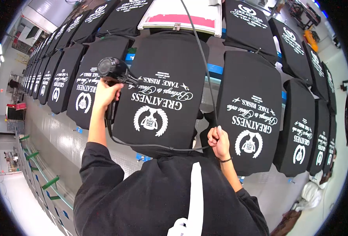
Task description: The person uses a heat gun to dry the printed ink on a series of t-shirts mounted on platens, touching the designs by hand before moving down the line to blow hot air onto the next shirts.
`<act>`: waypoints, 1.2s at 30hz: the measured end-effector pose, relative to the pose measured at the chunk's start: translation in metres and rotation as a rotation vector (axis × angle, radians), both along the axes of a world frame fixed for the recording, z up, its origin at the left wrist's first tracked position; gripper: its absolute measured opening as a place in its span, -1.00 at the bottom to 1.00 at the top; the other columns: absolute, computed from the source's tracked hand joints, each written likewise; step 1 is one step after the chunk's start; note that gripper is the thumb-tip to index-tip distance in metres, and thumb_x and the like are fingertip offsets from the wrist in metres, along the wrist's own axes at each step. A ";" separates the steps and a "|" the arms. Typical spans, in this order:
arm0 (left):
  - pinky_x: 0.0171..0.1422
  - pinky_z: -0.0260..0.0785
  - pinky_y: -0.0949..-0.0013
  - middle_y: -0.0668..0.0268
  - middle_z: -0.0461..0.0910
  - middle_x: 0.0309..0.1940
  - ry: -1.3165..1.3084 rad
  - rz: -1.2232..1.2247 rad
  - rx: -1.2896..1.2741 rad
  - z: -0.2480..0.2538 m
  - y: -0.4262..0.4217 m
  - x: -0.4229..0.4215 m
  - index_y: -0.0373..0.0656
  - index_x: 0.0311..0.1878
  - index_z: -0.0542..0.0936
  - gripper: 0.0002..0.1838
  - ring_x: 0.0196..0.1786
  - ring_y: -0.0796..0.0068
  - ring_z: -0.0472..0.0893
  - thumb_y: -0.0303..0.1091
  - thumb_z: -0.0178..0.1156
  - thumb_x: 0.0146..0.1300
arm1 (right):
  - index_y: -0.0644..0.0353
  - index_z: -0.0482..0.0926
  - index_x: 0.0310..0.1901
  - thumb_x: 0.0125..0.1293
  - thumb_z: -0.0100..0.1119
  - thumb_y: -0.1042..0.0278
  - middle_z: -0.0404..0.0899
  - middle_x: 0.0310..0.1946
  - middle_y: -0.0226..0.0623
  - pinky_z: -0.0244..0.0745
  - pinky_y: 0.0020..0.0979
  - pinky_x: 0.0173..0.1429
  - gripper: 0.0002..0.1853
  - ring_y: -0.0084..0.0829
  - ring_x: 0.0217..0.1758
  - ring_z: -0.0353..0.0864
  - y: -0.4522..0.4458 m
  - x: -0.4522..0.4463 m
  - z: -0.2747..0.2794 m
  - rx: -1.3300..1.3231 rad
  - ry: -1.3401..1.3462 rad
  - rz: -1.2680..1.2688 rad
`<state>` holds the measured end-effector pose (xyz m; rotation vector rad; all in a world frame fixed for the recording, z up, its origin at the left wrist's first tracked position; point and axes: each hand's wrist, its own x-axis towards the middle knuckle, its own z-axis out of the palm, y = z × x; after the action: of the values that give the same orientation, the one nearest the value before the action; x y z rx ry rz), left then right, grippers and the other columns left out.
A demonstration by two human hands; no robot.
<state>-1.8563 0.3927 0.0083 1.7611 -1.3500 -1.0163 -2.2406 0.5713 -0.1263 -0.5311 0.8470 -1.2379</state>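
Observation:
My left hand [105, 94] is closed around the handle of a black hair dryer [113, 69]. The dryer's nozzle points right, over the white lettering of a black T-shirt [162, 51] that lies flat on a board in front of me. From the dryer a dark power cord [154, 146] loops across the lower part of that shirt to my right hand [219, 142]. Those fingers are curled shut on the cord, which then runs upward past the shirt's right side. A second black printed T-shirt [246, 78] lies just right of my right hand.
More printed black shirts [95, 59] stretch away in rows on both sides. Behind the middle shirt stands a screen-printing frame [182, 17] with pink ink. A grey floor [68, 133] shows at the left, with green-armed racks [50, 183] farther down.

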 end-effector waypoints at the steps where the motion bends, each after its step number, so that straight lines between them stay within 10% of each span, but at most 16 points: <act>1: -0.63 0.33 0.51 0.36 0.52 -0.63 0.007 0.035 -0.015 0.002 0.003 0.006 -0.32 -0.41 0.56 -0.89 -0.67 0.62 0.47 -0.52 0.30 0.11 | 0.09 0.20 -0.58 0.60 -0.20 0.04 0.34 -0.59 -0.35 -0.05 -0.63 -0.58 -0.48 -0.71 -0.64 0.00 -0.003 0.002 0.000 0.003 0.021 0.001; 24: -0.55 0.36 0.49 0.30 0.56 -0.57 0.208 -0.313 0.099 -0.008 0.043 -0.118 -0.40 -0.34 0.59 -0.90 -0.62 0.60 0.49 -0.61 0.32 0.10 | 0.17 0.42 -0.53 0.60 -0.18 0.02 0.32 -0.65 -0.52 0.04 -0.62 -0.55 -0.46 -0.73 -0.64 0.12 -0.001 0.000 -0.007 0.024 0.268 0.045; 36: -0.60 0.35 0.52 0.36 0.53 -0.64 0.129 -0.078 0.013 0.008 0.052 -0.012 -0.37 -0.35 0.61 -0.92 -0.67 0.65 0.46 -0.56 0.30 0.11 | 0.19 0.45 -0.48 0.60 -0.19 0.00 0.35 -0.63 -0.50 0.00 -0.63 -0.55 -0.47 -0.75 -0.63 0.10 -0.010 0.012 -0.013 0.069 0.188 0.127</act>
<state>-1.8682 0.4450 0.0162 1.6333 -1.3425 -1.1628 -2.2284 0.5616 -0.1389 -0.6430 0.9954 -1.0501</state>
